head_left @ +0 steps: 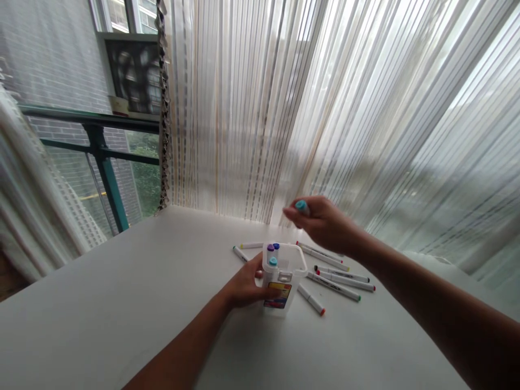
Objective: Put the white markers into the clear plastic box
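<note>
A clear plastic marker case (284, 279) with a coloured label stands upright on the white table (122, 292). My left hand (246, 284) is wrapped round its left side. Three markers with purple, blue and teal caps stand inside it. My right hand (323, 222) hovers above and to the right of the case, fingers closed on a teal-capped marker (301, 206). Several white markers (337, 276) with coloured caps lie flat on the table to the right of the case, and two more lie behind it at the left (241, 252).
Sheer striped curtains (325, 108) hang right behind the table's far edge. At the left a window with a green railing (101, 157) shows a brick building outside. The table's left edge runs diagonally near that window.
</note>
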{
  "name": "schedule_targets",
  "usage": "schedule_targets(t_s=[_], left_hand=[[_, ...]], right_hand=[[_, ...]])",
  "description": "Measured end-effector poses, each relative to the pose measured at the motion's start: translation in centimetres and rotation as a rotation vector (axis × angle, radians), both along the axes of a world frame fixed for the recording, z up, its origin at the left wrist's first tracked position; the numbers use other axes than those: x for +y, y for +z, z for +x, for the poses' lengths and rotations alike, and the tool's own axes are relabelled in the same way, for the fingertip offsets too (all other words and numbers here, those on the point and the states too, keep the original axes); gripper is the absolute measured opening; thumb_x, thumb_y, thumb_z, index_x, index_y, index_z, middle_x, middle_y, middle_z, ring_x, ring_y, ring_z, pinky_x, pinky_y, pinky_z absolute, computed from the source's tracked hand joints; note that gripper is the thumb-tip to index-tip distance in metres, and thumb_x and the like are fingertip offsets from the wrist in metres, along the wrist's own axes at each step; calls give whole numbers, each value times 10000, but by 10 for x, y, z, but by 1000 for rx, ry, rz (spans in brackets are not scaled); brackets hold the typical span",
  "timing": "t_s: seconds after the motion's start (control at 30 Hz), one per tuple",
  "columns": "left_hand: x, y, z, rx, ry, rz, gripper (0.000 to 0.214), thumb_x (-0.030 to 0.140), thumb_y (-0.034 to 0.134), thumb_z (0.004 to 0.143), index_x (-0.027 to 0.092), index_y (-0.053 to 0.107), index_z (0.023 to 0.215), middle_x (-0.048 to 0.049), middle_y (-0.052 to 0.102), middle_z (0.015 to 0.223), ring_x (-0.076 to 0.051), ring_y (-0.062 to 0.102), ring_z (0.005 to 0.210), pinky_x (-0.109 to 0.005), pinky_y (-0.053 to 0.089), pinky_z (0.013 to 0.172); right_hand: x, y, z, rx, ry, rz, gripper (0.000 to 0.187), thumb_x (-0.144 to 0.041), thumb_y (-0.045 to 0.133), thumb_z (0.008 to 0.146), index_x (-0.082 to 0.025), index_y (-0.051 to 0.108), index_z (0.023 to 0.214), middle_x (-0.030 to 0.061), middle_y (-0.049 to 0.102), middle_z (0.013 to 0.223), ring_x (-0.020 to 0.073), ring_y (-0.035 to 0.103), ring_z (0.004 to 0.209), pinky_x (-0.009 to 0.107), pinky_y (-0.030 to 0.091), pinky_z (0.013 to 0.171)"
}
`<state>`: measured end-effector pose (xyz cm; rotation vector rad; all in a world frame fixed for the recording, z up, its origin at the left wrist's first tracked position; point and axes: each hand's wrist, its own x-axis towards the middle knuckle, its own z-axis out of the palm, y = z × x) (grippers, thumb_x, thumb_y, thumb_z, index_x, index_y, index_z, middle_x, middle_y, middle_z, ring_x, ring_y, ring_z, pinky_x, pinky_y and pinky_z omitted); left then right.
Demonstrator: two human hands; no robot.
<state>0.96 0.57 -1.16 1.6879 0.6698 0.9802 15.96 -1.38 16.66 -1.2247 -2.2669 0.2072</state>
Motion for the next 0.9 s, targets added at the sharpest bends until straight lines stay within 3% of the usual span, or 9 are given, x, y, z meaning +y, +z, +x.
schedule_targets(t_s=[0.1, 0.2, 0.3, 0.43, 0.57, 0.77, 0.9], left_hand=[[0, 0, -1, -3, -9, 8, 553, 297, 749, 599, 171, 509, 1081, -65, 633, 978, -245, 572, 917, -375, 424, 823], [0, -1, -1, 15, 3, 20, 531, 292, 745, 604, 170, 514, 1067, -67, 630, 983, -248, 567, 927, -377, 423, 824], [1, -2, -1, 22, 14, 22, 543, 298, 744, 600, 165, 506, 1069, -70, 628, 984, -247, 569, 914, -378, 424, 815], [1, -1, -1, 6, 12, 23, 576, 302, 748, 594, 162, 489, 1089, -71, 625, 990, -247, 567, 913, -372, 425, 807], [1, 0, 0, -10, -7, 29, 561, 289, 741, 604, 160, 490, 1089, -72, 618, 999, -240, 571, 899, -363, 431, 793], [1, -1, 0, -16, 6, -4, 577, 286, 753, 584, 163, 492, 1084, -70, 615, 998, -230, 577, 890, -334, 438, 775], [1, -2, 0, -17, 14, -14, 589, 275, 756, 581, 156, 490, 1093, -71, 621, 979, -231, 583, 875, -332, 435, 771]], right_hand=[[-7, 16, 4, 296, -9, 133, 333, -296, 392, 828, -177, 397, 517, -36, 355, 501, 73, 364, 497, 222, 288, 490], [-10, 13, 4, 344, -32, 207, 380, -371, 402, 836, -180, 395, 507, -49, 319, 466, 61, 344, 452, 214, 265, 452], [-6, -6, 1, 309, 27, 89, 471, -515, 397, 821, -181, 378, 490, -61, 316, 410, 47, 327, 389, 204, 244, 407], [4, -27, -7, 314, 109, -150, 477, -570, 429, 785, -175, 411, 519, -40, 432, 397, 72, 453, 381, 195, 319, 404], [7, -33, -11, 128, 31, -268, 376, -463, 461, 805, -158, 486, 587, 6, 548, 478, 93, 508, 431, 206, 345, 432], [0, -39, -17, -226, -82, -100, 198, -348, 593, 713, -157, 563, 672, 20, 594, 620, 98, 486, 553, 216, 310, 497], [-4, -42, -21, -322, -39, -127, 217, -343, 517, 756, -162, 583, 656, 21, 577, 624, 92, 443, 554, 219, 285, 500]])
